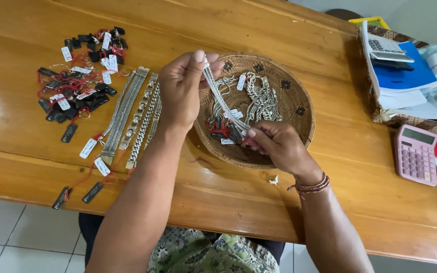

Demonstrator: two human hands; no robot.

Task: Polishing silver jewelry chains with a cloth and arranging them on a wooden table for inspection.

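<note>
Silver bracelet [222, 96] between two hands

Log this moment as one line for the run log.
left hand: pinches silver chain bracelet top | right hand: holds its lower end | under: woven basket | table: laid-out bracelets

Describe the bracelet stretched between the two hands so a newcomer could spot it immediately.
Start at the round woven basket on the wooden table. Above it, a flat silver chain bracelet runs from the left hand down to the right hand. Unlike the heaped ones, it is pulled straight.
</note>
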